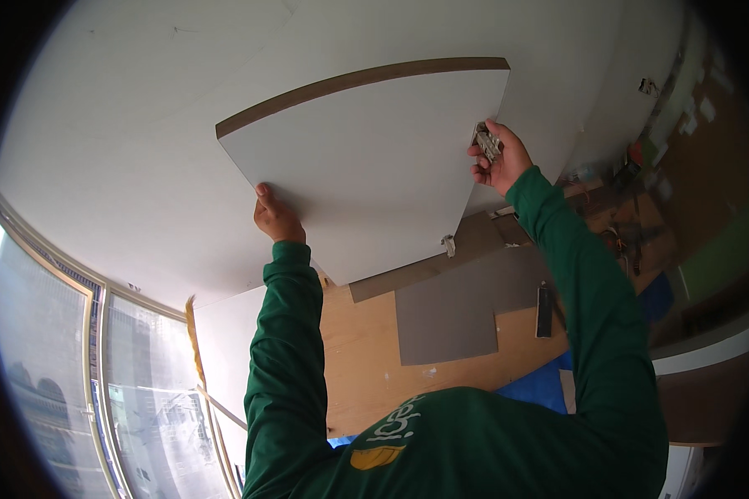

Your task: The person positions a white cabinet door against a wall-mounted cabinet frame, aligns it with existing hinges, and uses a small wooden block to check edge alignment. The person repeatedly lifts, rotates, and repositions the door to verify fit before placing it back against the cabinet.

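Note:
A white panel with a brown edge, like a cabinet door (366, 158), stands raised in front of me, tilted, its brown edge at the far side. My left hand (278, 214) is closed around its left edge, thumb on the white face. On the right edge, my right hand (504, 160) has its fingers closed about a metal cabinet hinge (487, 143) at the panel's far right. A second hinge (448, 244) sits at the near right corner, untouched. The panel's back and the fingers behind it are hidden.
Below is a wooden board surface (362, 366) with grey-brown sheets (445, 324) and a dark oblong object (543, 311) on it. Tools (628, 241) lie to the right. Blue sheeting (537, 389) shows near me. Glazed windows (150, 366) stand at left, a white wall (125, 166) beyond.

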{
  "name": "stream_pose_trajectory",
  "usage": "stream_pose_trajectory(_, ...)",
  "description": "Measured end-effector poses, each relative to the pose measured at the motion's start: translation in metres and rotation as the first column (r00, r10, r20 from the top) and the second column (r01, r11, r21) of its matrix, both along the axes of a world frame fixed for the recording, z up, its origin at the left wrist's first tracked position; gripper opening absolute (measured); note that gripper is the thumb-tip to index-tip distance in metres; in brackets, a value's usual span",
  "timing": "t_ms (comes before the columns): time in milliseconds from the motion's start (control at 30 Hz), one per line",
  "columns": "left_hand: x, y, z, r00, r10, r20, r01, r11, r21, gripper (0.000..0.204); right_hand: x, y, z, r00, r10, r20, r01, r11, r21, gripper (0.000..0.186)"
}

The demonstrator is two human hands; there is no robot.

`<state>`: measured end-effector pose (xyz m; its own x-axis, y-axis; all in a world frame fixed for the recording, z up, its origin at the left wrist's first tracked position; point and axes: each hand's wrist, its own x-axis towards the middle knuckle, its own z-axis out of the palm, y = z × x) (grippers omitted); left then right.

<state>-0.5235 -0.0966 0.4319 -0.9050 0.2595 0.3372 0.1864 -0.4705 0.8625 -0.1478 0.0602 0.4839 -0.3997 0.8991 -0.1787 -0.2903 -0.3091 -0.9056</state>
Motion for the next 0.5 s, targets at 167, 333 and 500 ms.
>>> stream_pose_trajectory(167, -0.027, 0.027, -0.012, 1.0, 0.009, 0.019, -0.008, 0.999, -0.045, 0.07, -0.023, 0.032, -0.005, 0.998, 0.045, 0.052, -0.045, 0.999, 0.009, 0.057)
stream_pose_trajectory(333, -0.058, 0.045, -0.024, 0.996, -0.059, 0.061, 0.066, 0.99, -0.125, 0.069, -0.045, 0.049, 0.002, 0.968, 0.053, 0.244, -0.062, 0.998, 0.029, 0.071)
stream_pose_trajectory(500, -0.081, 0.066, -0.032, 0.997, -0.076, 0.009, 0.077, 0.981, -0.178, 0.072, -0.045, 0.07, 0.0, 0.909, 0.015, 0.416, -0.019, 1.0, 0.005, 0.092)
